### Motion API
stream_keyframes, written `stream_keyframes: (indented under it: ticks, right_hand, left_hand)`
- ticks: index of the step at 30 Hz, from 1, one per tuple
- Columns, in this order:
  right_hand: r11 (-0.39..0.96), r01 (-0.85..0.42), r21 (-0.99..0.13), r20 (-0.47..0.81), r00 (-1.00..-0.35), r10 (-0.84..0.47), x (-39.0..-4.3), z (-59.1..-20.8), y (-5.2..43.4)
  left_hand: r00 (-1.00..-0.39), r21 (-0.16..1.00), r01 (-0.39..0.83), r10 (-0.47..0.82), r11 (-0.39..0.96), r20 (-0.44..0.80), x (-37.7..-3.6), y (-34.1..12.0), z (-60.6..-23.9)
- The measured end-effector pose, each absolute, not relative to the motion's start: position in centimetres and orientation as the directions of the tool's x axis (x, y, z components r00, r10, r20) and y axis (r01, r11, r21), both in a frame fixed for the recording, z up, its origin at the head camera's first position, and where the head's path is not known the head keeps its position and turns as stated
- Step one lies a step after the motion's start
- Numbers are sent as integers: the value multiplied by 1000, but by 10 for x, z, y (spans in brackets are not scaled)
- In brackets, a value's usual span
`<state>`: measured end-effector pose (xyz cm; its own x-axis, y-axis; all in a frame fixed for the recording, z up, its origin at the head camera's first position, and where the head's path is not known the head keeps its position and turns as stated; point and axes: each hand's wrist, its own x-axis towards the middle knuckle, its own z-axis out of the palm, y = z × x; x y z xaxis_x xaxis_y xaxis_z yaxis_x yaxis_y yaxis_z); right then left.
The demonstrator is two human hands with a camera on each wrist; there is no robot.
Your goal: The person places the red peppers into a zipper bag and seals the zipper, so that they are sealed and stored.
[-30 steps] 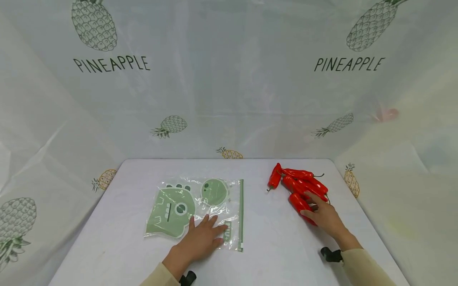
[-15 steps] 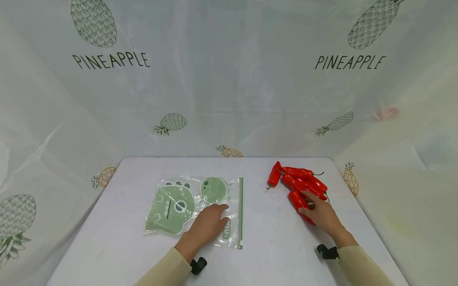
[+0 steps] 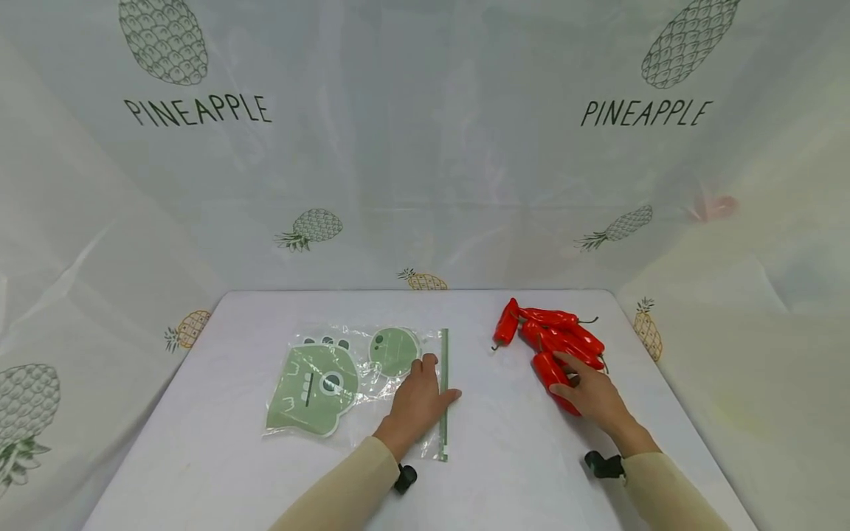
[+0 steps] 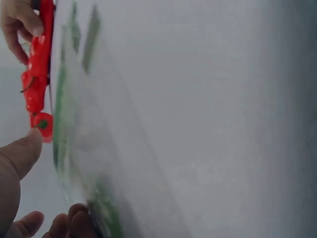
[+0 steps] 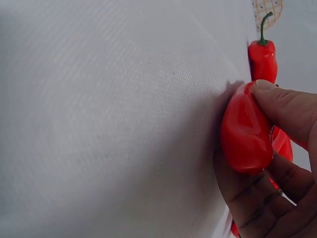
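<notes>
Red pepper (image 3: 550,372), one: sitting to the right of the zip bag (image 3: 373,413) and well apart from it; the right hand (image 3: 595,396) is gripping it between thumb and fingers. Whether it is resting on the white table (image 3: 505,461) or hanging just above, cannot tell. Handling note: its smooth, glossy skin is probably asking for light, even pressure across the body, with the fingertips clear of neighbouring peppers.

Left hand (image 3: 417,405): reaching over the right part of the zip bag, thumb standing apart and pointing past the green zip strip (image 3: 444,431); it is grasping nothing that shows, and whether the fingertips are touching the film, cannot tell. That thin edge is likely favouring a fine pinch over a flat push.

Container, one: the zip bag, clear plastic, lying flat, bearing a green cartoon print (image 3: 319,394); no pepper is showing inside.

Other peppers (image 3: 564,345), several: lying loose together, uncontained, to the right of the zip bag, level with its far half
</notes>
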<state>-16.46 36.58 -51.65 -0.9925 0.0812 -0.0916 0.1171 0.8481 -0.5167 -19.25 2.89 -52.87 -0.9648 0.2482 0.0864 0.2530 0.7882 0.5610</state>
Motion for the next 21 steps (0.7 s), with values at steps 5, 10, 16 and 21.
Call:
stream_keyframes:
  ticks: [5,10,16,21]
  right_hand:
    - [847,119,-518,-91,-992,84,-164,-517,364]
    - [848,110,-519,-81,-994,80,-164,-518,364]
    - [847,107,-521,-83,-994,75,-164,-518,365]
    - [843,105,-527,-91,-994,66,-164,-516,367]
  left_hand:
    - [-968,531,246,237,811,86,-196,32,-532]
    - [-969,535,244,228,809,97,-198,30,-535]
    - [-975,641,188,218,744,33,-202,22,-539]
    - [-977,761,104,209,641,-43,-207,13,-541]
